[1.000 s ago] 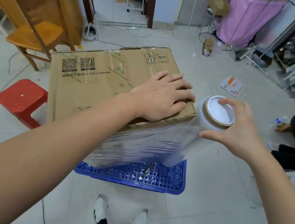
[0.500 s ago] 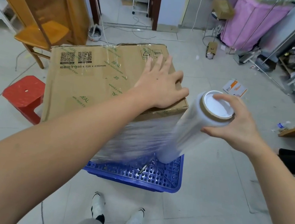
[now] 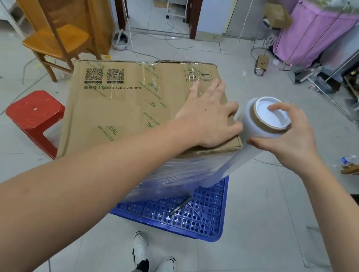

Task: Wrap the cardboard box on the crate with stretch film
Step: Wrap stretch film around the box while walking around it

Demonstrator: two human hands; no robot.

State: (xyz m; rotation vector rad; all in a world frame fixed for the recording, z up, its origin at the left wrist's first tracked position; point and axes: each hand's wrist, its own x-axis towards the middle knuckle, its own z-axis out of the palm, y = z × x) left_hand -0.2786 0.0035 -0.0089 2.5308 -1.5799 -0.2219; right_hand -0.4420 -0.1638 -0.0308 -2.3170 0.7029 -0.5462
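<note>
Nearest the camera, a pair of white shoes point(image 3: 150, 264) stands on the tiled floor just short of the blue crate point(image 3: 198, 218), where a dark pen-like tool point(image 3: 181, 205) lies on the perforated deck. On the crate sits the cardboard box point(image 3: 130, 108), and its near face now carries a taut sheet of stretch film point(image 3: 176, 178); a second ago that sheet hung slack and well out from the box, so this side looks covered. The left hand point(image 3: 207, 119) lies flat on the lid with fingers spread (holding nothing, only pinning the box), having slid toward the right-hand corner. The right hand point(image 3: 290, 137) grips the top of the film roll point(image 3: 258, 127), which has swung in to sit right at that corner, so turning the film onto the right side is probably next. Farther off stand a red stool point(image 3: 35, 115) and a wooden chair point(image 3: 58, 34).
</note>
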